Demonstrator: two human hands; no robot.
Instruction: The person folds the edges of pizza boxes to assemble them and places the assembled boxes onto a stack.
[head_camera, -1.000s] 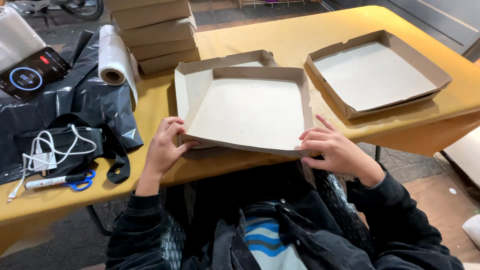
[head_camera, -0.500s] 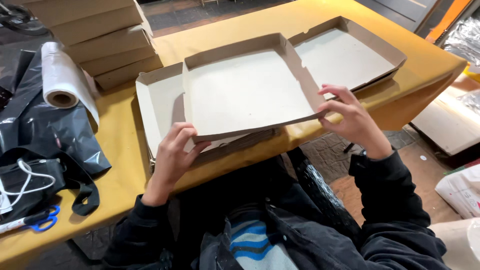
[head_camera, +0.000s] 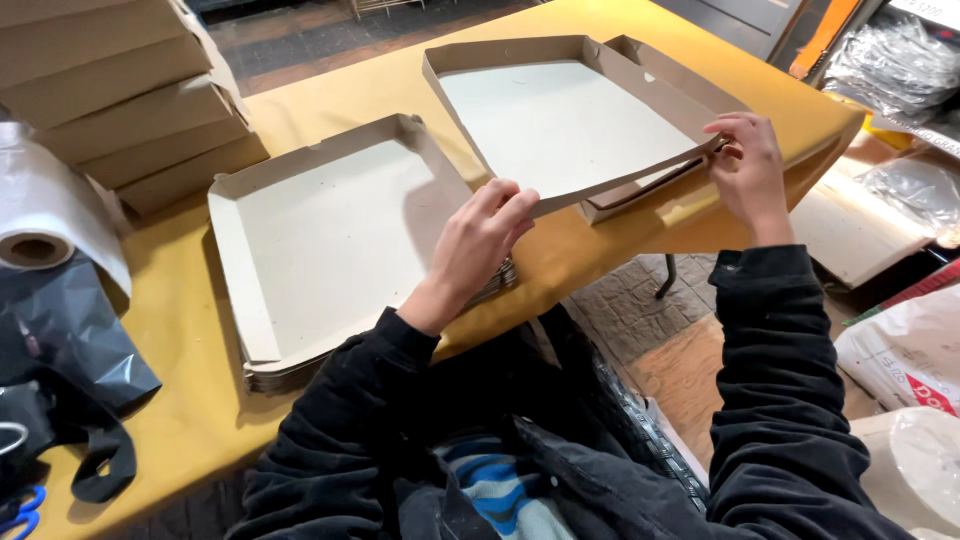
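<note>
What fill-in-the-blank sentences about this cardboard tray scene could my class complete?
1. Both hands hold up a shallow tray made of ____.
2. The left hand grips the tray's ____ edge.
3. The table has a ____ top.
4. Closed boxes are ____ at the table's far left.

Missing words: cardboard; near; yellow; stacked

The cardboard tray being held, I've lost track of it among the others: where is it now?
In the head view the held tray is right of centre, lifted between the left hand and right hand, above another tray on the yellow table.

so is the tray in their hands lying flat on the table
No, both hands, left and right, hold the tray tilted above the table, over another tray.
</note>
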